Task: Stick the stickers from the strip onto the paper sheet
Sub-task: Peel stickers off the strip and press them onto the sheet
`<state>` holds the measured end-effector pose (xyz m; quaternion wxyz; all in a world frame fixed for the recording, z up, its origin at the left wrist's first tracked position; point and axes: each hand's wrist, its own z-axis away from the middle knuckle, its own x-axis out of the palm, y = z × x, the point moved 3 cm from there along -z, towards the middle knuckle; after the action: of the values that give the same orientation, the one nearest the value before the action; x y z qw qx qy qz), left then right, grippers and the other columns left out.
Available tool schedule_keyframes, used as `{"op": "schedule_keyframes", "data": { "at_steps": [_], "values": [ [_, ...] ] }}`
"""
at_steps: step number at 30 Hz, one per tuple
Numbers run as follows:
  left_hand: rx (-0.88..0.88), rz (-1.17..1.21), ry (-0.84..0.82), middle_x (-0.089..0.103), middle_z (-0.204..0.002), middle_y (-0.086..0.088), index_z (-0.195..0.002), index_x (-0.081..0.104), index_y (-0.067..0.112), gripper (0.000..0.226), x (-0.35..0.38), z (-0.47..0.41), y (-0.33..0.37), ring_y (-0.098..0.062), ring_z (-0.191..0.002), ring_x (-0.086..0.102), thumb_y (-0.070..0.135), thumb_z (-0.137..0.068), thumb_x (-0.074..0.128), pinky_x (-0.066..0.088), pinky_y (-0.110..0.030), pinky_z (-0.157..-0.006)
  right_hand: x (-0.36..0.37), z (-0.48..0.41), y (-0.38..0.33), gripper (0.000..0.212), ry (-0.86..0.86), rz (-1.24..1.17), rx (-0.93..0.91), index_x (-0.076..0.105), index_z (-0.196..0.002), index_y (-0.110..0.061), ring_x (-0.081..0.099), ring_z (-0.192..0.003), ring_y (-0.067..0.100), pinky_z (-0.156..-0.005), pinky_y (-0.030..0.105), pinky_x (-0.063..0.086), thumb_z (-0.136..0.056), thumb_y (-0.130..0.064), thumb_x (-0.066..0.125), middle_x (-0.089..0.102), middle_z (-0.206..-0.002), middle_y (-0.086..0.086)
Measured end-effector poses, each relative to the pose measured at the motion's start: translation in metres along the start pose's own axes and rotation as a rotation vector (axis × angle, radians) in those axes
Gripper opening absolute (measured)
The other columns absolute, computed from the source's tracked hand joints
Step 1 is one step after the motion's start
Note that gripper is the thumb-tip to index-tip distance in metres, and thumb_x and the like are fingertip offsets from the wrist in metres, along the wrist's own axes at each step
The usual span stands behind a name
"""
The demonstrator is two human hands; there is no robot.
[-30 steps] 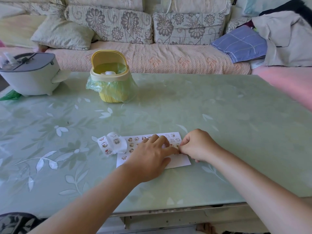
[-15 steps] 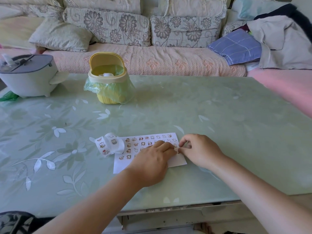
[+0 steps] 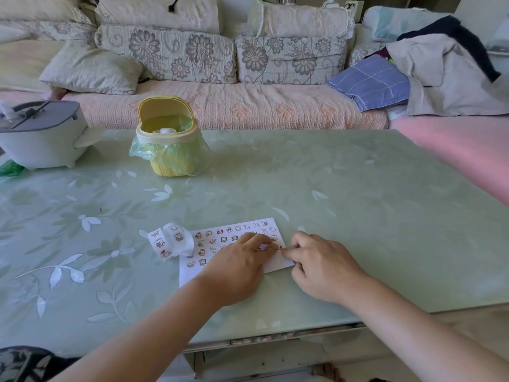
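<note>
A white paper sheet [image 3: 272,264] lies on the table near the front edge, with several small cartoon stickers on it in rows. The curled sticker strip [image 3: 170,242] rests against the sheet's left end. My left hand [image 3: 237,267] lies on the sheet, its fingertips pressing down by the right edge. Just right of it, my right hand [image 3: 321,267] has curled fingers, and its thumb and forefinger pinch a small sticker [image 3: 278,247] that touches the paper. Much of the sheet's lower part is hidden under my left hand.
A yellow mini bin [image 3: 165,139] with a green bag stands at the back of the green glass table [image 3: 358,216]. A grey-white appliance [image 3: 41,136] sits at the far left. A sofa [image 3: 220,106] with cushions and clothes runs behind the table.
Both hands stay together at the sheet's right edge; my right hand has drawn slightly apart from the left, and the small sticker now shows between the fingertips.
</note>
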<state>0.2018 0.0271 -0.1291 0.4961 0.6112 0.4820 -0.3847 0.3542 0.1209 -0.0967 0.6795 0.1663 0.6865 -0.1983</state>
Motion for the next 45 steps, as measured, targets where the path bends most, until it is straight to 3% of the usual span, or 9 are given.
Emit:
{"op": "schedule_keyframes", "data": {
  "at_steps": [3,8,16,21,26,35,38,42,45],
  "values": [
    [0.037,0.015,0.021,0.048,-0.139,0.004,-0.140,0.047,0.042,0.051,0.000,0.001,0.000,-0.017,-0.128,0.041,0.022,-0.094,0.042,0.054,-0.037,-0.080,0.000,0.001,0.002,0.043,0.056,-0.040,0.028,0.066,-0.100,-0.026,0.056,-0.096,0.020,-0.070,0.034,0.045,-0.082,-0.034,0.029,0.049,-0.102,-0.009],
    [0.028,0.131,0.071,0.059,-0.131,0.006,-0.126,0.063,0.026,0.046,-0.002,0.002,-0.003,-0.016,-0.120,0.052,0.023,-0.090,0.035,0.050,-0.034,-0.094,0.008,0.001,-0.004,0.060,0.041,-0.005,-0.017,0.052,-0.140,-0.025,0.051,-0.104,0.022,-0.084,0.039,0.049,-0.083,-0.034,0.032,0.054,-0.117,-0.004],
    [0.067,0.140,0.124,0.062,-0.127,0.005,-0.116,0.067,0.021,0.035,-0.004,0.004,-0.005,-0.013,-0.117,0.055,0.027,-0.094,0.039,0.040,-0.020,-0.098,0.004,-0.012,-0.002,0.045,0.149,0.033,0.014,0.076,-0.096,-0.027,0.059,-0.084,0.022,-0.064,0.034,0.049,-0.080,-0.033,0.035,0.058,-0.091,-0.007],
    [0.051,0.172,0.207,0.063,-0.118,0.006,-0.115,0.067,0.020,0.025,-0.013,0.006,-0.009,-0.015,-0.109,0.056,0.020,-0.093,0.057,0.044,-0.024,-0.093,-0.011,-0.029,-0.013,0.032,0.123,-0.089,0.078,0.072,-0.110,-0.027,0.060,-0.103,0.020,-0.078,0.031,0.045,-0.093,-0.032,0.045,0.060,-0.109,-0.006],
    [-0.079,0.125,0.339,0.061,-0.098,0.009,-0.106,0.067,0.023,0.018,-0.046,0.015,-0.029,-0.015,-0.090,0.056,0.021,-0.089,0.063,0.047,-0.028,-0.068,-0.023,-0.052,-0.036,0.027,0.103,-0.274,0.107,0.069,-0.113,-0.035,0.060,-0.104,0.015,-0.080,0.027,0.044,-0.093,-0.030,0.052,0.061,-0.115,-0.012],
    [-0.441,0.003,0.462,0.056,-0.086,0.010,-0.094,0.061,0.021,0.007,-0.098,0.065,-0.091,-0.016,-0.084,0.055,0.019,-0.088,0.061,0.045,-0.031,-0.057,-0.030,-0.097,-0.097,0.012,0.037,-0.665,0.087,0.074,-0.093,-0.031,0.064,-0.092,0.002,-0.084,0.024,0.052,-0.090,-0.031,0.063,0.072,-0.092,-0.019],
    [-0.607,-0.008,0.417,0.056,-0.086,0.007,-0.089,0.057,0.021,0.005,-0.105,0.084,-0.109,-0.019,-0.085,0.054,0.025,-0.091,0.056,0.046,-0.034,-0.063,-0.028,-0.110,-0.117,0.012,0.033,-0.713,0.073,0.076,-0.088,-0.028,0.063,-0.078,-0.002,-0.073,0.021,0.050,-0.090,-0.031,0.065,0.072,-0.084,-0.017],
    [-0.813,0.031,0.316,0.053,-0.080,0.006,-0.075,0.048,0.021,0.026,-0.108,0.101,-0.122,-0.019,-0.077,0.050,0.039,-0.094,0.048,0.034,-0.031,-0.060,-0.022,-0.119,-0.140,0.013,-0.009,-0.736,0.068,0.075,-0.084,-0.028,0.057,-0.056,-0.007,-0.053,0.013,0.041,-0.091,-0.030,0.064,0.068,-0.073,-0.018],
    [-0.900,0.100,0.220,0.055,-0.075,0.004,-0.071,0.050,0.019,0.040,-0.104,0.105,-0.123,-0.018,-0.072,0.052,0.052,-0.093,0.045,0.034,-0.031,-0.058,-0.016,-0.125,-0.152,0.011,-0.035,-0.722,0.088,0.074,-0.083,-0.030,0.060,-0.065,-0.001,-0.061,0.020,0.045,-0.089,-0.034,0.066,0.068,-0.076,-0.017]
  ]
}}
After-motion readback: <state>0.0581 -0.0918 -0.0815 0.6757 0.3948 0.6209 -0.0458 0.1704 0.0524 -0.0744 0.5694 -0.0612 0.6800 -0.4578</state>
